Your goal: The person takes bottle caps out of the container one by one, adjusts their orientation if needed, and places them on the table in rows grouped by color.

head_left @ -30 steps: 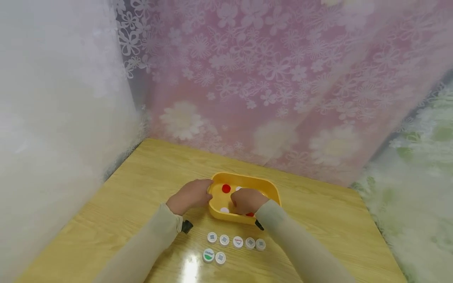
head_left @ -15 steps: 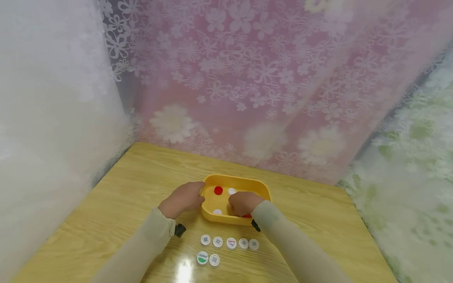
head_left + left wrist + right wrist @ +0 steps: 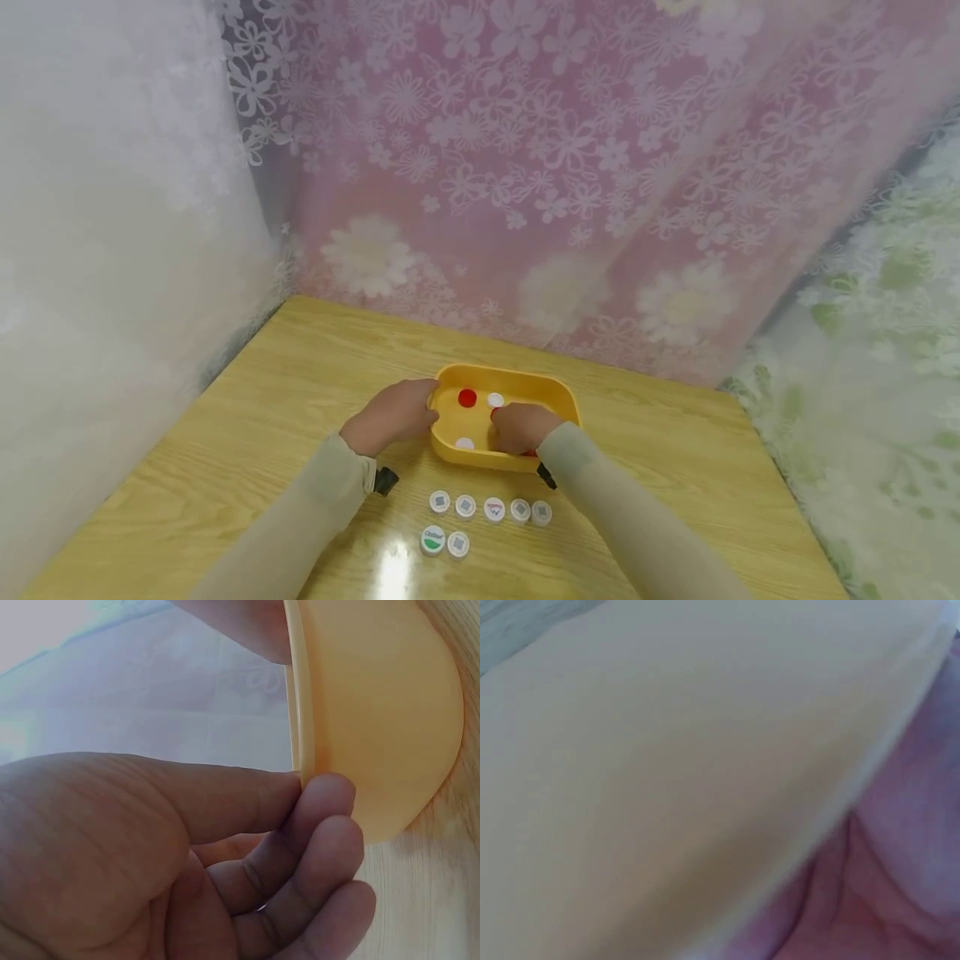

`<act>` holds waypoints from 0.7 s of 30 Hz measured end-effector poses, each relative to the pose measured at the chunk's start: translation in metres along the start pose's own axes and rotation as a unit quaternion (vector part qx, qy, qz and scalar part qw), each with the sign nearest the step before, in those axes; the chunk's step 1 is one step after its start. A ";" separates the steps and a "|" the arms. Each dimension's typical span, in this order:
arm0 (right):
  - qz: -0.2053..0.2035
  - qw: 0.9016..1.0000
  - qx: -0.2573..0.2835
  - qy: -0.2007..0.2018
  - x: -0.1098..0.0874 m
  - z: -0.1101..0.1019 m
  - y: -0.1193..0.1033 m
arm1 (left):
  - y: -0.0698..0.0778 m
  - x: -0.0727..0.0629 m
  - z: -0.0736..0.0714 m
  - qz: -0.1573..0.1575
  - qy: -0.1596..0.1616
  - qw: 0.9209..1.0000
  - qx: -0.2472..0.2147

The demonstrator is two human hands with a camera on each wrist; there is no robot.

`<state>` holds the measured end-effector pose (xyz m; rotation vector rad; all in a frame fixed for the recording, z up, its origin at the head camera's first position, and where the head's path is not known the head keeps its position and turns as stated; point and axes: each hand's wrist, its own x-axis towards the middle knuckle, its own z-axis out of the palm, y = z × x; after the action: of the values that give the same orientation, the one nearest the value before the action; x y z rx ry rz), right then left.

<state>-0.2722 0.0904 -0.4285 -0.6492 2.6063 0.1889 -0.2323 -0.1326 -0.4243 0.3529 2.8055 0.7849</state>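
A yellow plastic tray (image 3: 517, 377) with rounded corners lies on the table, with bottle caps in it. My left hand (image 3: 395, 415) pinches its left rim; the left wrist view shows the thumb and forefinger on the rim (image 3: 304, 712). My right hand (image 3: 523, 427) reaches down into the tray with bent fingers, their tips hidden. Beside its knuckles shows the edge of a red cap (image 3: 495, 412); whether it is held cannot be made out. Also inside are another red cap (image 3: 467, 398), a white cap (image 3: 496, 401) and a second white cap (image 3: 465, 444).
In front of the tray, several white caps (image 3: 494, 509) form a row on the wooden table (image 3: 360, 333). Nearer still are a green-and-white cap (image 3: 432, 540) and a white cap (image 3: 458, 545). Flowered curtains (image 3: 480, 167) hang behind and at both sides.
A red edge now shows beside my right hand, where none was visible before. The left hand keeps its grip on the tray. The head view has shifted slightly.
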 end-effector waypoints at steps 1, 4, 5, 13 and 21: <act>-0.016 1.000 0.005 0.012 -0.001 -0.001 0.002 | 0.001 0.000 -0.001 -0.001 0.000 1.000 0.003; -0.069 0.995 0.017 0.062 -0.008 -0.011 0.005 | 0.003 0.001 -0.003 -0.004 -0.001 1.000 0.005; -0.085 0.993 0.018 0.085 -0.012 -0.015 0.005 | 0.003 0.001 -0.003 -0.004 0.000 1.000 0.006; -0.196 0.949 0.042 0.245 -0.085 -0.022 -0.007 | 0.004 0.001 -0.003 -0.001 0.001 1.000 0.012; -0.230 0.941 0.084 0.233 -0.141 0.040 -0.026 | 0.006 0.001 -0.002 -0.004 -0.001 1.000 0.011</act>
<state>-0.1326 0.1348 -0.4008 -1.3451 2.7570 -0.3739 -0.2323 -0.1285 -0.4200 0.3451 2.8129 0.7531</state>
